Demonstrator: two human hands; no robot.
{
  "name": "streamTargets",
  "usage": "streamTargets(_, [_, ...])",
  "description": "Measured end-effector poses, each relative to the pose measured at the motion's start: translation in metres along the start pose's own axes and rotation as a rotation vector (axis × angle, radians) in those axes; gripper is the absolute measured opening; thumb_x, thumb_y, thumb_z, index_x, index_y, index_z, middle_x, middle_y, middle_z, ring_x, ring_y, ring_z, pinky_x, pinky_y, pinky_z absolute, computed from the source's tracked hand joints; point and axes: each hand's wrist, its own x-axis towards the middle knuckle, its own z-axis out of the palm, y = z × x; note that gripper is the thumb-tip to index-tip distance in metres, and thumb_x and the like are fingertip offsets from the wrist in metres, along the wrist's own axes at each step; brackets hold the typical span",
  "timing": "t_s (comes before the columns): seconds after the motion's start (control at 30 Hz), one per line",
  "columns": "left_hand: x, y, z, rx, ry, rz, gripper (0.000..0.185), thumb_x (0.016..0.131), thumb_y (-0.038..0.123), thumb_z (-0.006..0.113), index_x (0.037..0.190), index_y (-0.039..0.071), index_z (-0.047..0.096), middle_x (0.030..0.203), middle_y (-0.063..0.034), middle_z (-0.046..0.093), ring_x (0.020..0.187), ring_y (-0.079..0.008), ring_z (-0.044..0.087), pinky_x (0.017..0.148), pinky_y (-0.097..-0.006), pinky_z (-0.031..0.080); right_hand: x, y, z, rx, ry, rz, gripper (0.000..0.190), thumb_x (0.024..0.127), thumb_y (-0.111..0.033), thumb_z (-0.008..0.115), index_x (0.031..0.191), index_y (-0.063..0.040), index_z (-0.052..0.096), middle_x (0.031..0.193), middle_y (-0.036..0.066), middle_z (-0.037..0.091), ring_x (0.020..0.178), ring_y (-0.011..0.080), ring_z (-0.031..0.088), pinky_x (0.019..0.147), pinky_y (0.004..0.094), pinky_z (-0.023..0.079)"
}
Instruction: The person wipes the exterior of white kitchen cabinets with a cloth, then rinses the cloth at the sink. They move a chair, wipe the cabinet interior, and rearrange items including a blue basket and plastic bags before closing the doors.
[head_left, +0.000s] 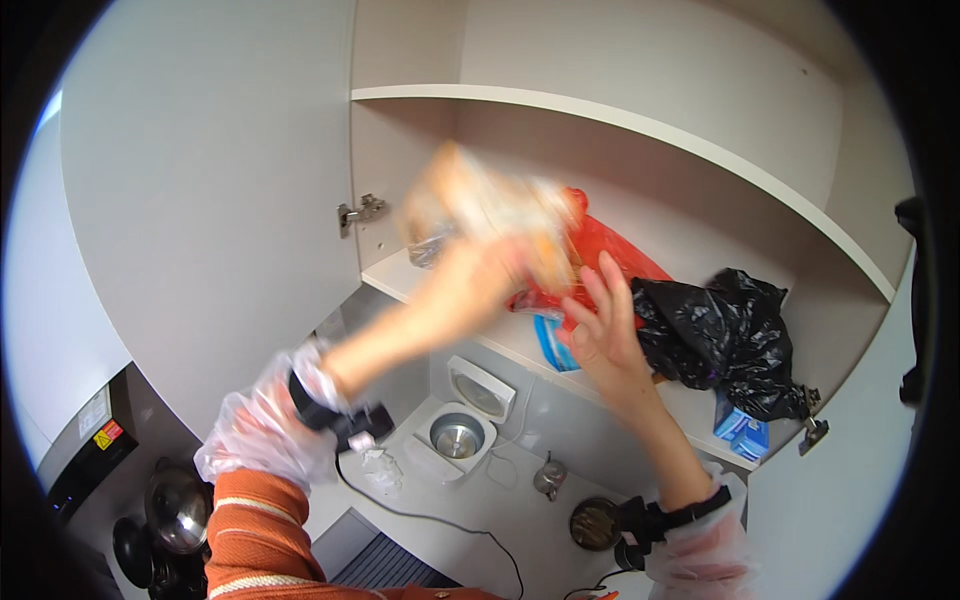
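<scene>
My left hand (510, 262), blurred by motion, is closed on a pale orange-and-white package (480, 195) in front of the cabinet's lower shelf. To its right, my right hand (607, 330) has its fingers spread beside a red plastic bag (615, 247); whether the fingertips touch the bag I cannot tell. A black plastic bag (720, 330) lies on the shelf, right of that hand. Below the red bag shows a blue packet (553, 343). Clear plastic (426, 251) is partly hidden behind the left forearm.
Cabinet doors stand ajar at the left (210, 187) and right (840, 465). Blue boxes (741, 433) sit at the shelf's right end. On the counter below are an open rice cooker (457, 436), a small metal pot (550, 476), a bowl (594, 523) and a cable (442, 519).
</scene>
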Motion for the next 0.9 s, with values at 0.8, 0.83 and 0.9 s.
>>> streamTargets(0.8, [0.065,-0.260,-0.034,0.924,0.044,-0.213,0.019,0.082,0.020,0.064,0.088,0.003,0.058,0.081,-0.0186,0.066,0.076,-0.0366,0.065,0.068,-0.0457,0.051,0.083,0.156,0.035,-1.551,-0.173,-0.376,0.039,0.091,-0.038,0.053,0.112,-0.006,0.059,0.130,0.017,0.051,0.119,0.0389,0.047,0.099,0.0537,0.034])
streamTargets(0.83, [0.067,-0.263,-0.038,0.849,0.148,-0.232,0.018,0.083,0.020,0.064,0.088,0.003,0.058,0.080,-0.0189,0.066,0.076,-0.0371,0.064,0.068,-0.0460,0.050,0.084,0.170,0.039,-1.560,-0.307,-0.309,0.041,0.091,-0.039,0.051,0.112,-0.005,0.060,0.133,0.019,0.048,0.122,0.0419,0.044,0.103,0.0553,0.030])
streamTargets(0.9, [0.071,-0.265,-0.038,0.711,0.304,-0.269,0.017,0.085,0.019,0.062,0.089,0.003,0.058,0.080,-0.0199,0.065,0.076,-0.0390,0.063,0.068,-0.0474,0.049,0.101,0.185,0.041,-1.277,-0.366,-0.079,0.045,0.094,-0.040,0.043,0.118,-0.006,0.058,0.139,0.018,0.043,0.124,0.0388,0.044,0.108,0.0514,0.025])
